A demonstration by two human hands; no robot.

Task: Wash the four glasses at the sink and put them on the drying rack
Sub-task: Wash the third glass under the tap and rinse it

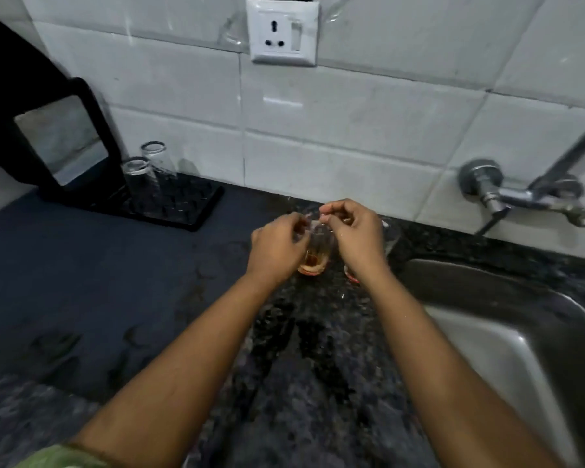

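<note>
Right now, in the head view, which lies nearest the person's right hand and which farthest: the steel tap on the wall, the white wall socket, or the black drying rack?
Measured from the right hand, as seen in the picture:
1. Steel tap, off to the right on the tiled wall.
2. Black drying rack, to the left on the counter.
3. White wall socket, straight above on the wall.

Dim, soft and grainy, with glare on the white tiles and edges bowed by wide-angle distortion

Both bare forearms reach forward and converge. The left hand and right hand sit side by side, knuckles up. Their curled fingers pinch close together at the fingertips.
</note>
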